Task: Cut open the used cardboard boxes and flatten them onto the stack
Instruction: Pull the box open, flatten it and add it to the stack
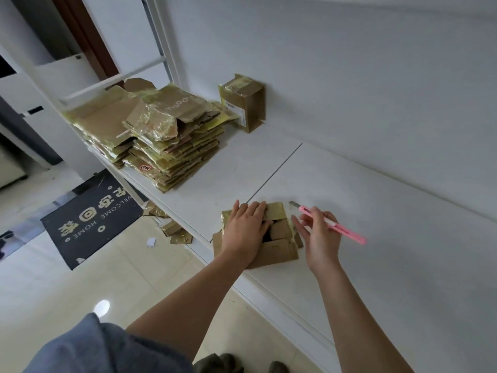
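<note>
1. Your left hand (246,230) is pressing flat, fingers straight, on the cut box (271,238) at the table's (376,238) near edge.
2. Your right hand (318,238) is gripping the pink knife (333,222), blade just beside the box.
3. The stack (161,135) is sitting well apart, farther back.

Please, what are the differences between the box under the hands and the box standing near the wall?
The box under the hands lies low and cut open, flaps spread; the box near the wall stands upright, not flattened. The left hand presses the first, with the right hand holding a pink knife beside it; nothing touches the second. Both are brown taped cardboard on the white table.
</note>
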A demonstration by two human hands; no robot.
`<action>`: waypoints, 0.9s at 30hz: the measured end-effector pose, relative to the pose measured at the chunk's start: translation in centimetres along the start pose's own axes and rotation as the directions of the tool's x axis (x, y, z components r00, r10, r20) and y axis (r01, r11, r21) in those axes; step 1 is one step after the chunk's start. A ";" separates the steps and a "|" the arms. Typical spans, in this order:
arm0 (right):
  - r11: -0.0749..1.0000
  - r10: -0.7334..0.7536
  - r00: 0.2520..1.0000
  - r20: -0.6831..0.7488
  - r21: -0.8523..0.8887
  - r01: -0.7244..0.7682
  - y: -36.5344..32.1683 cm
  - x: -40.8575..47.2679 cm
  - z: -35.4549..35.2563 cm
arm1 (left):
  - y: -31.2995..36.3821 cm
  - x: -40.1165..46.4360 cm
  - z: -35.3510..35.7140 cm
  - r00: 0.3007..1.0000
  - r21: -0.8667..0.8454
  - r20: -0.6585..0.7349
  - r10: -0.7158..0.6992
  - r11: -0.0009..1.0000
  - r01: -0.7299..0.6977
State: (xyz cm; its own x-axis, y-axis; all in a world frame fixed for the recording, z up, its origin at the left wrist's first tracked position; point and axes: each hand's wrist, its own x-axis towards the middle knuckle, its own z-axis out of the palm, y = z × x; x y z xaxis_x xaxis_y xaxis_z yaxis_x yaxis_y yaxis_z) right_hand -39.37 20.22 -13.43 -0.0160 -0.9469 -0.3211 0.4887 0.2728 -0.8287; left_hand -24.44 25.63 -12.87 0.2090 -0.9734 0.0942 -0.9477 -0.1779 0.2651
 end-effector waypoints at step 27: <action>0.843 -0.185 0.959 0.217 -0.467 0.268 1.1 -0.2 -0.9 | -0.5 0.3 0.1 0.999 -0.055 0.021 -0.043 0.998 0.044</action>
State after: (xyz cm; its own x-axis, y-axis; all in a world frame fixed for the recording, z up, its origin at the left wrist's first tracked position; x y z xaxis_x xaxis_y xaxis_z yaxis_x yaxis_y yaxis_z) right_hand -39.60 20.90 -14.72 0.0837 -0.9950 -0.0552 -0.0001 0.0554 -0.9985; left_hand -23.91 25.42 -13.12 0.2442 -0.9677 0.0624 -0.9230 -0.2122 0.3210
